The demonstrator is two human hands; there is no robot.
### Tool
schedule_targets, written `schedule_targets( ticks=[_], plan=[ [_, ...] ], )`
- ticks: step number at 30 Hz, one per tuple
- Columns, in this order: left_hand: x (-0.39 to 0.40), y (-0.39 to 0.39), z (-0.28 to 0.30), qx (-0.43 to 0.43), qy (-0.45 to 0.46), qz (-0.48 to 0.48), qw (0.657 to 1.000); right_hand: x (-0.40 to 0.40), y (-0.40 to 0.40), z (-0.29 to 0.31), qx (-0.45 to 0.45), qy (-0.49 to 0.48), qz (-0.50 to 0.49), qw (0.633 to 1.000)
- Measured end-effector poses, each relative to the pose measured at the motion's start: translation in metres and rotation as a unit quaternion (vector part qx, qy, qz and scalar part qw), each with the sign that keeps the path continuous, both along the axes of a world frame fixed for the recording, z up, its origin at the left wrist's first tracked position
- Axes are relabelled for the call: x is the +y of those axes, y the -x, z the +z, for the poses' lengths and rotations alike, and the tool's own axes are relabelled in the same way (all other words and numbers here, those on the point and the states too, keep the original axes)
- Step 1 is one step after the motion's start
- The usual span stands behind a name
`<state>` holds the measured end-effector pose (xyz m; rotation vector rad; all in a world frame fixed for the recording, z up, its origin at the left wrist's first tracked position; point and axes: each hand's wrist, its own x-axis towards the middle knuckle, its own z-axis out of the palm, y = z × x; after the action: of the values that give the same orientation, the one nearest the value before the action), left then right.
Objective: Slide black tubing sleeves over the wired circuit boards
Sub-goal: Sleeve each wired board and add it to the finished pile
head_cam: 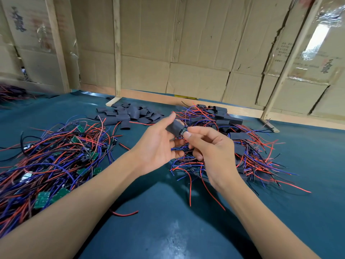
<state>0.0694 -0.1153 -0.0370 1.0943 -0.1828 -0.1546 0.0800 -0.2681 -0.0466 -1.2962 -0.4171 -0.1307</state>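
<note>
above the desk point(168, 230) middle, the left hand point(156, 146) pinches a black sleeve point(174, 127) while the right hand point(209, 146) pinches a wired board point(183, 130) at its mouth, barely in. bare boards point(48, 156) crowd the left edge, sleeved ones point(242, 146) the right, spare sleeves point(130, 114) the far edge; plenty seems left.

Left hand point(158, 144) palm-up, fingers curled; right hand point(209, 146) pinching, both forearms extended.

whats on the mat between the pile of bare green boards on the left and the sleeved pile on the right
In the head view, both hands: the left hand holds a black sleeve and the right hand pinches a board at its mouth. Below them, bare green mat with one loose red wire.
</note>
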Motion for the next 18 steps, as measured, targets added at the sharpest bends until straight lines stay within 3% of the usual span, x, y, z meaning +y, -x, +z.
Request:
schedule_targets(
  ticks=[4,9,13,17,18],
  plan=[
    [-0.012,0.001,-0.008,-0.013,-0.061,0.045,0.997,0.002,-0.002,-0.004,0.031,0.008,-0.01,0.999],
    [-0.02,-0.001,-0.009,-0.023,-0.04,0.089,0.995,-0.003,-0.004,0.001,0.062,-0.008,0.01,0.998],
    [-0.017,-0.001,-0.006,-0.052,-0.048,0.089,0.994,-0.007,-0.002,0.01,-0.009,0.081,-0.02,0.996],
    [0.016,-0.012,0.014,0.009,-0.045,0.038,0.998,-0.03,-0.007,0.04,-0.096,0.046,-0.115,0.988],
    [0.027,-0.021,0.02,0.01,-0.098,0.074,0.992,-0.042,-0.012,0.051,-0.103,0.031,-0.143,0.984]
  ],
)
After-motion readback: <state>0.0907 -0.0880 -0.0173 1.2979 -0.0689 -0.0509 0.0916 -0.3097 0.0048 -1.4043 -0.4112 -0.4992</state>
